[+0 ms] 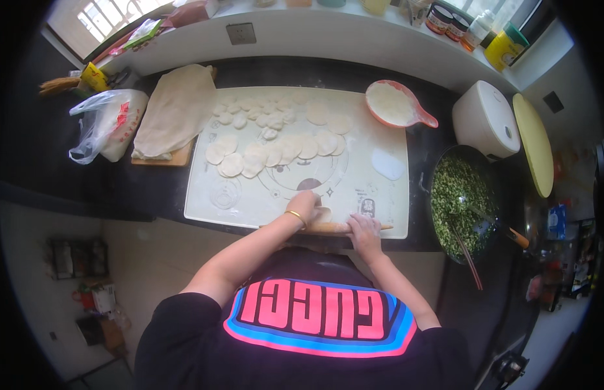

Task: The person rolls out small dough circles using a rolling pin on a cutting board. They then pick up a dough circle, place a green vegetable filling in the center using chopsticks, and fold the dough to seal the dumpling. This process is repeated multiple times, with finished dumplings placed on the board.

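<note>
Near the front edge of the white mat (204,195), my right hand (365,233) is closed over a thin wooden rolling pin (330,227). My left hand (306,205), with a gold bangle at the wrist, has its fingers curled at the edge of a small dough round (324,214), which lies just beyond the pin. Part of that round is hidden by the left hand. Overlapping rolled dough wrappers (255,158) spread across the mat's middle, and small dough pieces (270,119) are scattered behind them. White flour (387,165) forms a patch at the mat's right.
A red bowl of flour (389,104) sits at the mat's far right corner. Further right is a wok of chopped green filling (459,192) with chopsticks and a handled utensil, below a white appliance (487,120). At left are a dough sheet (175,107) on a board and a plastic bag (110,123).
</note>
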{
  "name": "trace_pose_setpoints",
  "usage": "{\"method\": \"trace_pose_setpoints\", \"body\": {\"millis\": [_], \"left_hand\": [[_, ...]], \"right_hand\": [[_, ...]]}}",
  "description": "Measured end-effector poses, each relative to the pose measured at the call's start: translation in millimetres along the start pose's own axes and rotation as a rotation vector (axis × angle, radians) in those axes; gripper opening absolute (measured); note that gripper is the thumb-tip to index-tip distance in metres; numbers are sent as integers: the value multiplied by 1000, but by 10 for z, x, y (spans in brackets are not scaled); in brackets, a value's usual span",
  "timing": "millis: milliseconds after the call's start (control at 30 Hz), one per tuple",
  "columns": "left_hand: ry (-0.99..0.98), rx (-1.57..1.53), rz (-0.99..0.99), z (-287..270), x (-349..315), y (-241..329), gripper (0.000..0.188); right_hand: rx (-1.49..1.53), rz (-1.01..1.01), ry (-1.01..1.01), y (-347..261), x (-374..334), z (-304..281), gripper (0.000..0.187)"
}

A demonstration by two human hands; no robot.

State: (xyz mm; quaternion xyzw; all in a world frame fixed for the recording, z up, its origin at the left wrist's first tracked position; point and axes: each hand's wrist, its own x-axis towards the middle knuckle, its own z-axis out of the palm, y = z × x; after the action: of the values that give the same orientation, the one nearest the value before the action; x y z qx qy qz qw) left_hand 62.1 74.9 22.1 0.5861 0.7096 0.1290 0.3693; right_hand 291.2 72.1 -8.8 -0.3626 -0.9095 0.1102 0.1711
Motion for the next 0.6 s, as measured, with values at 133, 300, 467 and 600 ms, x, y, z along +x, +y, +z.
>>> {"method": "trace_pose_setpoints", "body": {"millis": [133, 300, 467, 600], "left_hand": [[298, -190, 82, -317, -136, -307, 18], [489, -267, -42, -829, 128, -1091, 19], [681, -90, -187, -1374, 551, -1698, 23], [848, 82, -205, -1634, 1043, -1895, 27]], "right_hand": [[37, -4, 26, 106, 14, 45, 43], [30, 48, 22, 96, 167, 2, 42], [3, 47, -5, 93, 167, 1, 43], [-11, 60, -12, 79, 175, -5, 43]]}}
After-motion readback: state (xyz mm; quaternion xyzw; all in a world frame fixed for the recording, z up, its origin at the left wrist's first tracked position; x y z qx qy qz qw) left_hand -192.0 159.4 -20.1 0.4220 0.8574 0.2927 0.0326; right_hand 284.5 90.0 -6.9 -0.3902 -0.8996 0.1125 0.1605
